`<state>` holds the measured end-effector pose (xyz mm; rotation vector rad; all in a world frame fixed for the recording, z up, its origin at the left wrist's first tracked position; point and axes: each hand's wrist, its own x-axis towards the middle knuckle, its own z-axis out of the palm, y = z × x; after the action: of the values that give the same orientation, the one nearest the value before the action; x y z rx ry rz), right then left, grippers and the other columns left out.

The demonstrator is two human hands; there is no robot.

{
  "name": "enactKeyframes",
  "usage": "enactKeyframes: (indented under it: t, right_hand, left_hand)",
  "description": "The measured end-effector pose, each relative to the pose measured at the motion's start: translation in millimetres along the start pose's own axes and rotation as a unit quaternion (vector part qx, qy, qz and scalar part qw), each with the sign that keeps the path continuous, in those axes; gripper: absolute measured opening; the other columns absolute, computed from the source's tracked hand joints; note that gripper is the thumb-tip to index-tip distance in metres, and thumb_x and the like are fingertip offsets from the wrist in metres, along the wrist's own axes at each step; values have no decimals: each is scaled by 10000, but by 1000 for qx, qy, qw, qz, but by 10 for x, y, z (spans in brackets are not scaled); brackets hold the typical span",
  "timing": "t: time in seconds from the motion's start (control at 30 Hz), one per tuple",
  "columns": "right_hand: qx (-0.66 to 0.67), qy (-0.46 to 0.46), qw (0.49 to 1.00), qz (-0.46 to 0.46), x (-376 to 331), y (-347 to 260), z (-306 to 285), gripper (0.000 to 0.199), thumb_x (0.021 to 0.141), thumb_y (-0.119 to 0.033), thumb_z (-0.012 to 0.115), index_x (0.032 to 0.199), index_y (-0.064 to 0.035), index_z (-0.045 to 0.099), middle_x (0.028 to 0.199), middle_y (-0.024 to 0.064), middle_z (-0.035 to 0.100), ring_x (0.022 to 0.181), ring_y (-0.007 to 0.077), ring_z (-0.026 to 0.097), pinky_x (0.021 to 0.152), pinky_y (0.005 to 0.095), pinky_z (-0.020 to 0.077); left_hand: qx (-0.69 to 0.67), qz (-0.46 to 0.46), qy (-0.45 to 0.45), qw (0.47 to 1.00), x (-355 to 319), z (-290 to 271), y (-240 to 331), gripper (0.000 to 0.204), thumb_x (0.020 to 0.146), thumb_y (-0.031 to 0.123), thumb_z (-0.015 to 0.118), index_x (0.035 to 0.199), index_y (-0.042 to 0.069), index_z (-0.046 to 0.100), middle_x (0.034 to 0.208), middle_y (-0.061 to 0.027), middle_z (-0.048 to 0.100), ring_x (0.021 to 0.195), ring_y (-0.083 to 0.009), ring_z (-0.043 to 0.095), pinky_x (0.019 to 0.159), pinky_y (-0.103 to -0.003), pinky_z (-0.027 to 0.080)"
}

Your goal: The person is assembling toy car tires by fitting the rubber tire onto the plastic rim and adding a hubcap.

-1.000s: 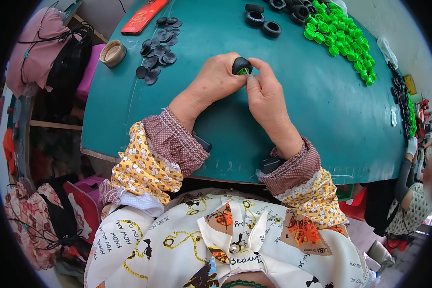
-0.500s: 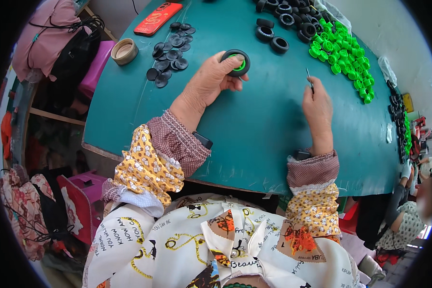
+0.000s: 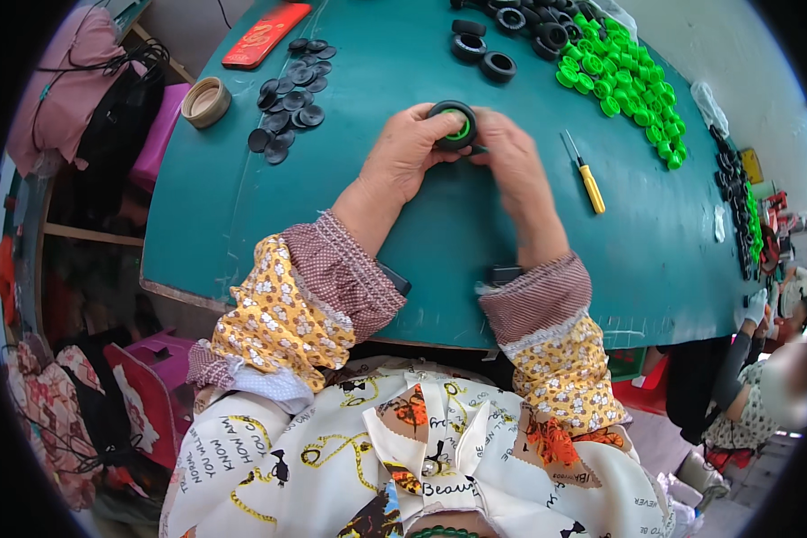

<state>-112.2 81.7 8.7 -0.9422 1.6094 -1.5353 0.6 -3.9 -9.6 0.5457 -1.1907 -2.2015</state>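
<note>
A small toy wheel (image 3: 454, 125), a black tyre around a bright green rim, is in my left hand (image 3: 410, 148). The left thumb presses on its centre while the fingers curl beneath. Against the wheel's right side is my right hand (image 3: 508, 154), slightly blurred, with its fingers bent around the tyre's edge; some fingertips are hidden. On the table to the right lies a screwdriver (image 3: 590, 184) with a yellow handle, its thin shaft pointing away from me.
Green rims (image 3: 628, 85) form a long heap at the far right, beside a pile of black tyres (image 3: 511, 20). Black discs (image 3: 292, 99) lie at left, near a red phone (image 3: 266, 36) and a round tan container (image 3: 205, 102). Another person (image 3: 751, 394) sits at far right.
My right hand has put the screwdriver down on the table and moved left to the wheel. The wheel stays in my left hand. The view has shifted slightly.
</note>
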Motion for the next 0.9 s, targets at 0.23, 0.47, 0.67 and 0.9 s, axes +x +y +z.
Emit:
enactKeyframes:
  t: [0.23, 0.47, 0.67, 0.9]
  right_hand:
    - [126, -21, 992, 2, 9, 107, 41, 351, 893, -276, 492, 1059, 29, 543, 846, 27, 567, 685, 72, 502, 623, 209, 426]
    - [70, -3, 998, 0, -97, 42, 106, 343, 897, -332, 470, 991, -17, 571, 816, 10, 573, 670, 70, 499, 581, 205, 410]
    - [157, 66, 985, 4, -108, 45, 89, 314, 903, -323, 459, 953, -32, 568, 831, 14, 570, 710, 74, 497, 594, 208, 406]
    - [190, 38, 981, -2, -135, 69, 57, 280, 894, -279, 492, 970, -18, 560, 827, 10, 561, 732, 68, 499, 635, 212, 420]
  left_hand:
    - [12, -7, 12, 1000, 26, 123, 2, 273, 887, 276, 493, 975, 20, 529, 755, -39, 579, 658, -116, 573, 556, -222, 471]
    - [345, 257, 40, 902, 25, 100, 15, 348, 875, 301, 517, 1000, -22, 540, 722, -14, 544, 611, -41, 474, 523, -181, 400]
    - [228, 63, 3, 972, -69, 185, 132, 312, 806, 266, 620, 960, 2, 557, 749, -9, 570, 618, -59, 509, 561, -177, 411]
    - [150, 17, -33, 988, 10, 125, 19, 317, 767, 233, 666, 961, 9, 551, 744, -18, 572, 625, -78, 551, 557, -180, 438]
